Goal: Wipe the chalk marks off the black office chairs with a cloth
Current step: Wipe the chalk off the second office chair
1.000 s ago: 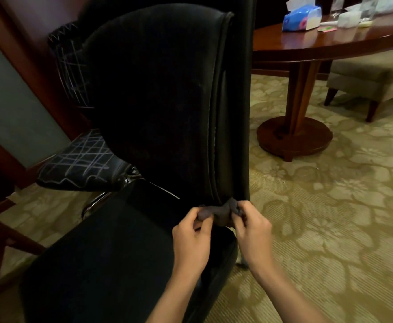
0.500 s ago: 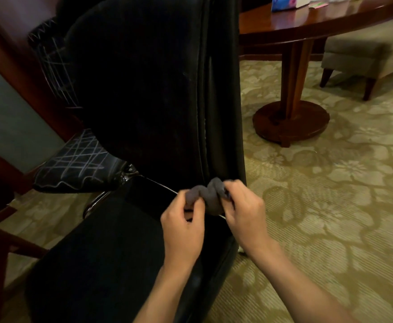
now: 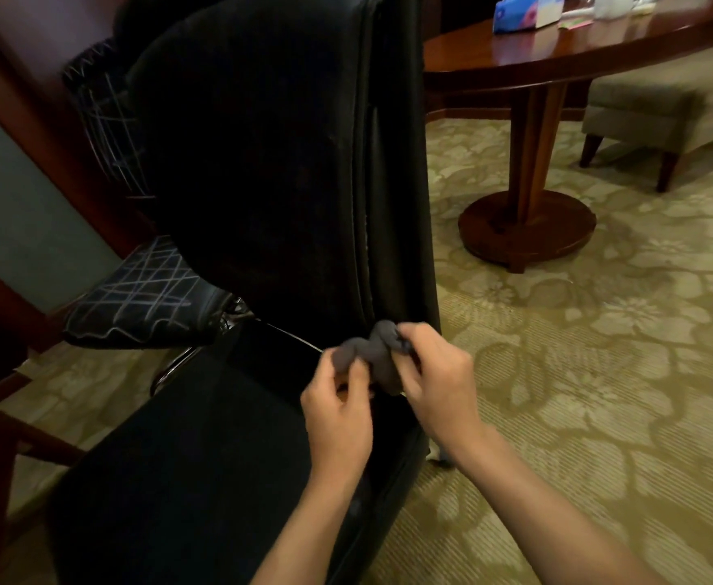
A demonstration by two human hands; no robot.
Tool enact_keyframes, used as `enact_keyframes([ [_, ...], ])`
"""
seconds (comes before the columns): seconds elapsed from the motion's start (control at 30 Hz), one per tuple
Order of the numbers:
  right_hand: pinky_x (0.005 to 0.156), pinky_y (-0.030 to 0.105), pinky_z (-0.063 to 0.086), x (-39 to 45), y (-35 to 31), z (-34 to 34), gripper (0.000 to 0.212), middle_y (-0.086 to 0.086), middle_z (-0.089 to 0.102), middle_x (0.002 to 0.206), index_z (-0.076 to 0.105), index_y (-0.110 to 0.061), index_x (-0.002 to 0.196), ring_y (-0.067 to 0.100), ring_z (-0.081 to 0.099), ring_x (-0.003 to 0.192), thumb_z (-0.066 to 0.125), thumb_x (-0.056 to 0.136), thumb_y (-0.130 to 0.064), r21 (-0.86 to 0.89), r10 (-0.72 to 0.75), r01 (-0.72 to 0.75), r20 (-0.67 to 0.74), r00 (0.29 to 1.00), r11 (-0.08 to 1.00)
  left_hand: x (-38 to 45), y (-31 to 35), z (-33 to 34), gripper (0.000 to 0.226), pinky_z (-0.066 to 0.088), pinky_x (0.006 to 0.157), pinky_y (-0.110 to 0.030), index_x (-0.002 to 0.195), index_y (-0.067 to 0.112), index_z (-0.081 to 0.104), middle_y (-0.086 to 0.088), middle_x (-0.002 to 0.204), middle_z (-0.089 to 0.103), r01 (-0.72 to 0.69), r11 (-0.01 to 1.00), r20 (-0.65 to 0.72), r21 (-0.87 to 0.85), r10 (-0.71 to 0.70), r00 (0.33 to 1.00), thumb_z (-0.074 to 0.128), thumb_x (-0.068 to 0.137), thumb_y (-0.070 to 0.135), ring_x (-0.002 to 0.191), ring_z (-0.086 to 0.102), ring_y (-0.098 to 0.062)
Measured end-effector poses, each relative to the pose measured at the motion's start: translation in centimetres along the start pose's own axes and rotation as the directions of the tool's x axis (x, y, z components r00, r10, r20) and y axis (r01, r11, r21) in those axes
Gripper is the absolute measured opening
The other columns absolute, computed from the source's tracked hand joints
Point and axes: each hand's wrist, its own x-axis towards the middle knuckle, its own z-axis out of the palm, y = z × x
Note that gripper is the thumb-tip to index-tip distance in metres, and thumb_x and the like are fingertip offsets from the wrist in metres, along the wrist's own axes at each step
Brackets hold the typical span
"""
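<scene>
Both hands are working the small bunched grey cloth (image 3: 369, 356) right at the crease where the backrest meets the seat of the tall black upholstered office chair (image 3: 262, 171); the left hand (image 3: 338, 415) is pinching the cloth's left end between thumb and curled fingers, and the right hand (image 3: 435, 382) is gripping its right end with fingers curled round it. The cloth is sitting against the lower right edge of the backrest, just above the dark seat cushion that is filling the near left. Behind that chair, to the far left, a second black chair with white chalk criss-cross lines (image 3: 143, 297) on seat and back is standing close, partly hidden by the tall backrest, with its chrome frame showing under the seat. A dark wooden armrest (image 3: 4, 449) is crowding the near left corner, and reddish wood panelling is running along the far left. To the right, the patterned beige floral carpet (image 3: 599, 394) is lying open, with room beside the chair's right edge. Farther right, a round polished wooden pedestal table (image 3: 557, 52) is standing well apart, carrying a blue tissue box (image 3: 523, 10), and an olive upholstered stool on wooden legs (image 3: 650, 99) is sitting beyond it.
</scene>
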Motion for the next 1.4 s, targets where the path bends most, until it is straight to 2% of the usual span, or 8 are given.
enact_keyframes([
  [0.17, 0.056, 0.016, 0.043, 4.2, -4.7, 0.3, 0.004, -0.002, 0.062, 0.078, 0.064, -0.007, 0.097, 0.007, 0.057, 0.065, 0.062, 0.094, -0.009, 0.133, 0.076, -0.060, -0.119, 0.990, 0.989, 2.7, 3.7, -0.8, 0.018, 0.056, 0.073, -0.021, 0.100, 0.032, 0.062, 0.018, 0.093, 0.069, -0.161, 0.986, -0.119, -0.036, 0.156, 0.981, 0.053, 0.102, 0.017, 0.088, 0.068, -0.003],
  [0.37, 0.061, 0.014, 0.038, -1.9, 0.3, 1.0, 0.010, -0.011, 0.056, 0.082, 0.052, -0.022, 0.103, 0.006, 0.055, 0.069, 0.050, 0.093, -0.021, 0.119, 0.175, -0.168, -0.054, 0.983, 0.979, 2.2, 0.6, -1.2, 0.007, 0.056, 0.070, -0.032, 0.094, 0.020, 0.065, 0.005, 0.085, 0.067, -0.194, 0.954, 0.094, 0.228, 0.177, 0.980, 0.060, 0.098, 0.018, 0.081, 0.067, -0.009],
  [0.5, 0.059, 0.020, 0.040, -4.6, 2.9, 1.4, 0.013, 0.001, 0.061, 0.082, 0.049, -0.022, 0.104, 0.017, 0.060, 0.068, 0.047, 0.091, -0.022, -0.032, 0.157, -0.155, 0.066, 0.985, 0.987, 1.8, -2.4, -2.0, 0.008, 0.056, 0.075, -0.042, 0.094, 0.025, 0.067, 0.009, 0.085, 0.068, -0.092, 0.917, 0.221, 0.388, 0.005, 0.975, 0.060, 0.097, 0.023, 0.081, 0.066, -0.004],
  [0.83, 0.067, 0.013, 0.040, -0.2, -0.9, 1.4, 0.013, 0.003, 0.059, 0.088, 0.053, -0.013, 0.105, 0.008, 0.054, 0.075, 0.052, 0.092, -0.010, 0.100, 0.071, -0.066, -0.042, 0.997, 0.993, 1.3, 1.3, -1.3, 0.012, 0.051, 0.070, -0.013, 0.096, 0.019, 0.068, 0.008, 0.084, 0.069, -0.151, 0.975, 0.035, 0.160, 0.147, 0.988, 0.059, 0.098, 0.011, 0.083, 0.068, -0.005],
  [1.03, 0.059, 0.043, 0.049, -5.1, 4.5, 1.0, 0.015, -0.005, 0.057, 0.077, 0.049, -0.026, 0.097, 0.015, 0.055, 0.066, 0.056, 0.093, -0.013, -0.050, 0.374, -0.371, 0.081, 0.924, 0.927, 0.4, -4.3, 0.3, 0.010, 0.056, 0.079, -0.033, 0.097, 0.019, 0.071, 0.005, 0.085, 0.071, 0.070, 0.900, 0.182, 0.431, -0.162, 0.970, 0.062, 0.097, 0.023, 0.086, 0.070, -0.012],
  [1.1, 0.059, 0.044, 0.048, -4.8, 4.1, 1.0, 0.015, -0.004, 0.057, 0.077, 0.052, -0.021, 0.095, 0.016, 0.056, 0.066, 0.059, 0.093, -0.008, -0.055, 0.393, -0.389, 0.070, 0.917, 0.919, 0.2, -5.0, 0.9, 0.012, 0.054, 0.080, -0.027, 0.098, 0.022, 0.072, 0.006, 0.088, 0.072, 0.187, 0.903, 0.180, 0.386, -0.272, 0.945, 0.060, 0.098, 0.025, 0.090, 0.070, -0.012],
  [1.2, 0.057, 0.037, 0.045, -3.0, 2.3, 1.0, 0.009, -0.002, 0.057, 0.075, 0.054, -0.016, 0.092, 0.015, 0.055, 0.065, 0.058, 0.092, -0.008, 0.021, 0.379, -0.380, 0.018, 0.925, 0.925, 0.4, -3.2, 1.3, 0.013, 0.045, 0.069, -0.007, 0.093, 0.026, 0.071, 0.009, 0.086, 0.071, 0.163, 0.944, 0.110, 0.288, -0.201, 0.973, 0.060, 0.098, 0.020, 0.083, 0.066, 0.001],
  [1.4, 0.057, 0.017, 0.038, 2.5, -3.5, 0.1, 0.007, -0.007, 0.057, 0.075, 0.057, -0.011, 0.093, 0.007, 0.054, 0.065, 0.061, 0.092, -0.006, 0.168, 0.217, -0.208, -0.040, 0.975, 0.964, 0.8, 1.8, -0.1, 0.024, 0.045, 0.066, -0.008, 0.089, 0.028, 0.062, 0.011, 0.079, 0.065, -0.109, 0.990, -0.148, 0.093, 0.122, 0.982, 0.057, 0.098, 0.006, 0.076, 0.063, 0.006],
])
